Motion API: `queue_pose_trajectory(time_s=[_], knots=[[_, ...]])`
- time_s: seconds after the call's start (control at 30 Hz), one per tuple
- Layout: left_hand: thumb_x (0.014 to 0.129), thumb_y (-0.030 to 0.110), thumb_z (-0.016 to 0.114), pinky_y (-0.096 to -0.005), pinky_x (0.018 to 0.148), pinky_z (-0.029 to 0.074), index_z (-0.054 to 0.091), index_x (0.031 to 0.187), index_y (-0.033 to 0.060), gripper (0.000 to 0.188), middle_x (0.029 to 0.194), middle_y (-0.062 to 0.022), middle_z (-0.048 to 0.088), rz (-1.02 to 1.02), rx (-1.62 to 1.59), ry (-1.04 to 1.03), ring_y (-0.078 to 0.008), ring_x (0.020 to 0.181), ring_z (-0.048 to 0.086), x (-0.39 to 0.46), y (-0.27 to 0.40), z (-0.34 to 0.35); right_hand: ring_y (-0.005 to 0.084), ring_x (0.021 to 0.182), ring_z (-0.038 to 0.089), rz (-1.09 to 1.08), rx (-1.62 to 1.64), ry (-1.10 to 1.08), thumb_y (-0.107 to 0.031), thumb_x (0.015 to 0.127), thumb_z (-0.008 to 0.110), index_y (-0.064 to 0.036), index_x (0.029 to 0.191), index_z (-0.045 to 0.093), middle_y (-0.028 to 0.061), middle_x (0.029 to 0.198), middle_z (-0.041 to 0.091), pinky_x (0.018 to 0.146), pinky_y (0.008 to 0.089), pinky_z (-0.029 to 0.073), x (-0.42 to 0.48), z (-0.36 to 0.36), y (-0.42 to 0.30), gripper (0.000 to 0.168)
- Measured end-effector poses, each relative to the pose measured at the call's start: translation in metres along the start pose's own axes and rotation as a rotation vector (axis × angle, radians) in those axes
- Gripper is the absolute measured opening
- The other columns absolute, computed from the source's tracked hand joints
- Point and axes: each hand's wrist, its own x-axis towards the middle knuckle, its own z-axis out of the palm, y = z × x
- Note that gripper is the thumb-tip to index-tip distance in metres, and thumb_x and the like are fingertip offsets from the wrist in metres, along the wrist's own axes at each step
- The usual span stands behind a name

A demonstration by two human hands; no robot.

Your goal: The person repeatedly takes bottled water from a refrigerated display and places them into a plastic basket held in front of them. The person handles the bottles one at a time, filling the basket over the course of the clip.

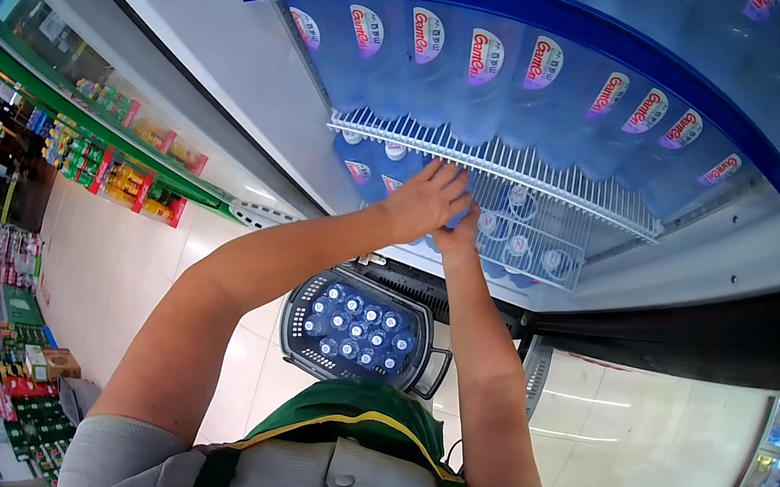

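Observation:
Both hands reach into a cooler at the lower white wire shelf [551, 226]. My left hand [427, 200] has its fingers spread at the front edge of the upper wire shelf [494, 157]. My right hand [460, 230] is close against it, partly covered by it; whether either holds a bottle is hidden. Left of the hands are water bottles with white caps [395, 151]; to the right, more bottle caps [519, 245] show through the wire shelf. A row of large labelled water bottles [486, 57] stands on the upper shelf.
A dark plastic basket [297, 305] holding several capped water bottles [358, 331] is on the tiled floor below my arms. A blue shelf edge strip [532, 4] curves across the top. The black-edged cooler door [689, 318] extends right. Drink displays [126, 185] stand at left.

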Motion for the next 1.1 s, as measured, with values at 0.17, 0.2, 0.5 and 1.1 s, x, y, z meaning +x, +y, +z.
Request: queue_pose_trajectory(time_s=[0.17, 0.2, 0.5, 1.1], knots=[[0.069, 0.011, 0.061, -0.0404, 0.085, 0.039, 0.047, 0.106, 0.0008, 0.041, 0.105, -0.0186, 0.051, -0.473, -0.564, 0.046, -0.0324, 0.101, 0.048, -0.04, 0.025, 0.0, 0.0272, 0.097, 0.051, 0.011, -0.082, 0.116, -0.04, 0.085, 0.029, -0.011, 0.107, 0.051, 0.009, 0.105, 0.054, 0.078, 0.0425, 0.046, 0.004, 0.011, -0.009, 0.042], [0.07, 0.014, 0.062, -0.0395, 0.083, 0.041, 0.047, 0.106, -0.0009, 0.041, 0.101, -0.019, 0.053, -0.614, -0.635, 0.086, -0.0319, 0.097, 0.05, -0.04, 0.029, 0.012, 0.0279, 0.095, 0.051, 0.021, -0.048, 0.162, -0.04, 0.085, 0.029, -0.01, 0.106, 0.051, 0.0097, 0.104, 0.054, 0.076, 0.0434, 0.046, 0.007, 0.009, -0.012, 0.043], [0.067, 0.038, 0.069, -0.0324, 0.07, 0.046, 0.044, 0.108, -0.009, 0.067, 0.088, -0.0176, 0.061, -1.319, -1.181, 0.104, -0.0262, 0.082, 0.059, -0.01, 0.033, 0.07, 0.0262, 0.096, 0.053, -0.059, -0.115, 0.171, -0.044, 0.087, 0.031, -0.007, 0.11, 0.046, 0.0106, 0.107, 0.053, 0.084, 0.0429, 0.044, -0.002, 0.018, 0.011, 0.046], [0.057, 0.018, 0.074, -0.0292, 0.071, 0.046, 0.056, 0.093, -0.0045, 0.046, 0.092, -0.0133, 0.061, -1.566, -1.576, 0.306, -0.0198, 0.083, 0.06, 0.001, 0.045, 0.128, 0.0328, 0.107, 0.049, -0.811, -1.617, -0.046, -0.022, 0.066, 0.072, 0.0, 0.133, 0.011, 0.0223, 0.119, 0.045, 0.085, 0.0354, 0.042, 0.019, -0.05, 0.001, 0.093]])
